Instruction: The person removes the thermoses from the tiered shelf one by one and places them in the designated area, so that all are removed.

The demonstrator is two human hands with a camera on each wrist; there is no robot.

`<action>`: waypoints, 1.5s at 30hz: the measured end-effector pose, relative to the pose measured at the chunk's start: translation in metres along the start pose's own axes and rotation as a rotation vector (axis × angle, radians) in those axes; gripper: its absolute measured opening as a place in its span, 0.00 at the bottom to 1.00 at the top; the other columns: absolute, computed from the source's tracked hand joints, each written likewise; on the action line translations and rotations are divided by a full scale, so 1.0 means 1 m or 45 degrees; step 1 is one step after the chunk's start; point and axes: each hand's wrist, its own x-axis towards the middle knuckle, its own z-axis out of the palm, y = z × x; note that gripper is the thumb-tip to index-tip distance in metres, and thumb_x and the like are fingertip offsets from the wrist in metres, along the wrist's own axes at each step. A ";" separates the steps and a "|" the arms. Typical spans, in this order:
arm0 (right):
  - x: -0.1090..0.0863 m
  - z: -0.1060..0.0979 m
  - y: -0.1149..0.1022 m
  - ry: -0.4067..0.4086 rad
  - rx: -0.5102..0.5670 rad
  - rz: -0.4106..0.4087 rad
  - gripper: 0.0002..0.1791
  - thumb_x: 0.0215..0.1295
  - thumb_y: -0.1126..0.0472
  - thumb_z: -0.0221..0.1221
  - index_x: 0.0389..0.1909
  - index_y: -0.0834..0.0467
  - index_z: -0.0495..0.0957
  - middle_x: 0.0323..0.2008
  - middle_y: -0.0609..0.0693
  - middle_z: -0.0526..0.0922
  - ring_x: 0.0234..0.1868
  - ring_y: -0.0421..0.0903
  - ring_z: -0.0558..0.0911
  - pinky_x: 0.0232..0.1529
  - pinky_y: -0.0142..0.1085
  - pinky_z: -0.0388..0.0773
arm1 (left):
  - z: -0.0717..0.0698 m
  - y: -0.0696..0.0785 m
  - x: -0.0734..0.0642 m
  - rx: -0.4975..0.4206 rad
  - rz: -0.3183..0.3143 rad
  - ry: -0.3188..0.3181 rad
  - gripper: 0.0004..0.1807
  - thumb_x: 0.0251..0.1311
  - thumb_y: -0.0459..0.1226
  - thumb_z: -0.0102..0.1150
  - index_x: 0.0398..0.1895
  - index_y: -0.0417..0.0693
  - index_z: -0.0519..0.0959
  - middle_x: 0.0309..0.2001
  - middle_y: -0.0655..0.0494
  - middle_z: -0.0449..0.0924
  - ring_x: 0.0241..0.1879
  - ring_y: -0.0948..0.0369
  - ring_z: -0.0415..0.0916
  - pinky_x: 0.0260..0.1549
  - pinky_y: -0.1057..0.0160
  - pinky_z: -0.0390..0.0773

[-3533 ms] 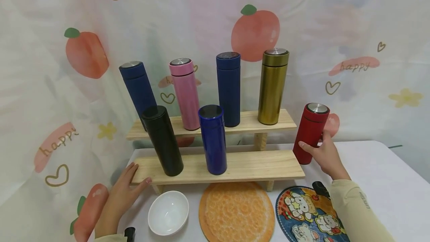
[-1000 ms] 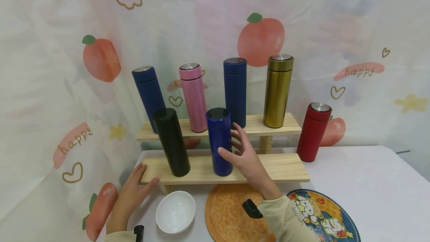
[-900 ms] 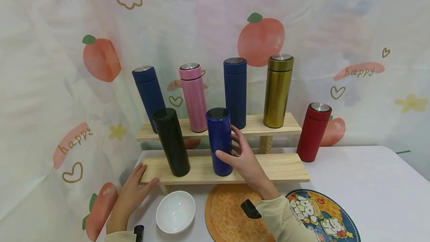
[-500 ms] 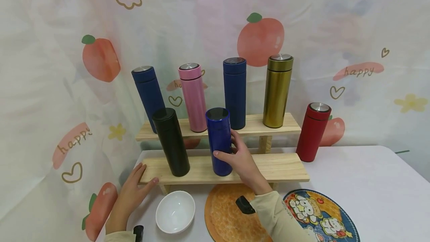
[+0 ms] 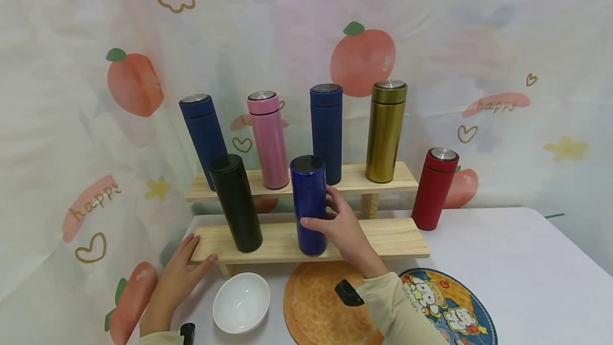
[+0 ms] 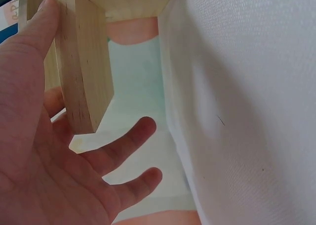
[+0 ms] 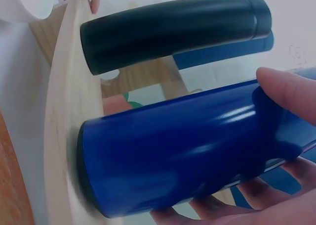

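Right hand (image 5: 347, 229) grasping glossy blue cylindrical metal-looking bottle (image 5: 308, 196); left hand (image 5: 178, 277) pinching left end of long pale wooden near shelf (image 5: 278, 237), presumably steadying it

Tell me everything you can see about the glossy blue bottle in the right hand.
The glossy blue bottle is a tall cylinder, seemingly metal, with a flat dark top, a faint seam below it and a dark base. It is roughly upright at the lower shelf, beside the black bottle; whether its base touches the wood is hard to tell. The right hand holds it, thumb on the front, fingers round the side.
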 end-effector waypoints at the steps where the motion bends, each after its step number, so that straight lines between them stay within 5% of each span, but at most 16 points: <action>1: -0.002 -0.001 -0.002 -0.003 -0.002 -0.001 0.52 0.64 0.64 0.74 0.85 0.54 0.56 0.77 0.66 0.66 0.72 0.70 0.71 0.69 0.69 0.68 | 0.000 0.000 0.000 0.001 0.001 0.000 0.53 0.73 0.61 0.62 0.84 0.35 0.55 0.84 0.33 0.47 0.81 0.32 0.48 0.75 0.31 0.53; 18: -0.027 -0.055 -0.017 0.012 -0.076 0.005 0.54 0.69 0.61 0.70 0.87 0.56 0.47 0.81 0.67 0.58 0.79 0.70 0.62 0.74 0.67 0.61 | 0.001 -0.002 0.001 0.015 0.036 0.005 0.52 0.74 0.60 0.62 0.84 0.33 0.55 0.83 0.31 0.48 0.80 0.32 0.48 0.74 0.30 0.54; 36: -0.056 -0.125 -0.020 0.161 -0.146 -0.019 0.52 0.72 0.63 0.68 0.88 0.56 0.47 0.79 0.69 0.62 0.75 0.71 0.67 0.72 0.67 0.64 | 0.001 -0.002 0.001 0.018 0.020 -0.013 0.53 0.74 0.61 0.60 0.84 0.32 0.54 0.83 0.29 0.46 0.80 0.30 0.46 0.73 0.28 0.53; 43: -0.066 -0.153 -0.023 0.224 -0.186 -0.028 0.51 0.73 0.63 0.68 0.87 0.56 0.47 0.77 0.70 0.63 0.73 0.66 0.67 0.58 0.30 0.79 | 0.002 -0.004 -0.002 -0.018 0.060 0.010 0.52 0.73 0.60 0.62 0.82 0.29 0.56 0.82 0.28 0.47 0.79 0.29 0.47 0.73 0.27 0.54; 45: -0.070 -0.161 -0.023 0.244 -0.186 -0.033 0.51 0.73 0.64 0.68 0.87 0.57 0.47 0.77 0.70 0.61 0.74 0.68 0.65 0.57 0.29 0.79 | 0.002 -0.005 -0.002 -0.021 0.082 0.022 0.51 0.74 0.59 0.63 0.81 0.29 0.57 0.82 0.28 0.48 0.79 0.28 0.48 0.72 0.26 0.54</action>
